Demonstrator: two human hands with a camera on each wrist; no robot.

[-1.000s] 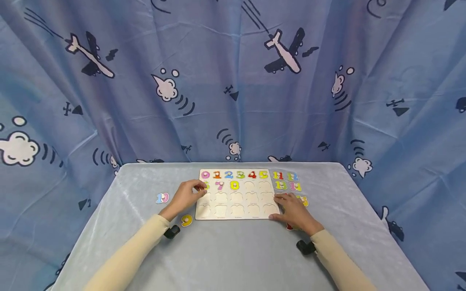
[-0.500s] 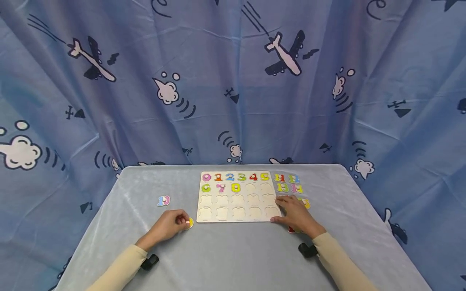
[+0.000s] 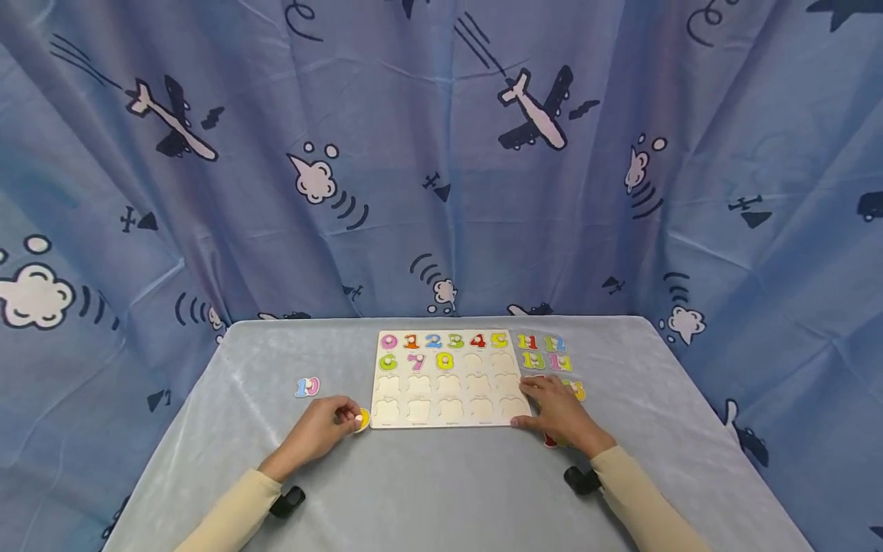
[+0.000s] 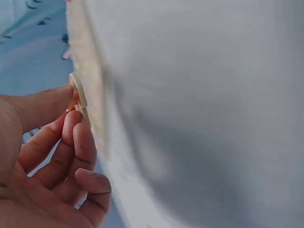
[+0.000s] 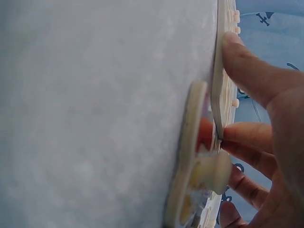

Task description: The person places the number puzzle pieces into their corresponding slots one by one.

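In the head view, my left hand [image 3: 320, 428] pinches a yellow number 9 puzzle piece [image 3: 364, 419] just left of the board's near left corner. The left wrist view shows the piece [image 4: 80, 92] edge-on between thumb and fingertips, over the table. A pale wooden number puzzle board [image 3: 433, 392] lies flat, with pieces 0 to 8 seated in its upper two rows and bare recesses elsewhere. My right hand [image 3: 557, 406] rests at the board's right end, thumb on the near corner and straight fingers along the side edge, as the right wrist view shows.
A blue-and-pink number 10 piece [image 3: 307, 387] lies left of the board. To the right are pieces 11 [image 3: 528, 342], 12 [image 3: 555, 343], 13 [image 3: 533, 360], 14 [image 3: 560, 363] and others partly under the right hand. A patterned blue curtain [image 3: 441, 153] hangs behind the table.
My left hand left the 6 piece on the board, moved toward me and left, and took hold of the 9 piece, which has shifted slightly toward the board. The right hand stays put.
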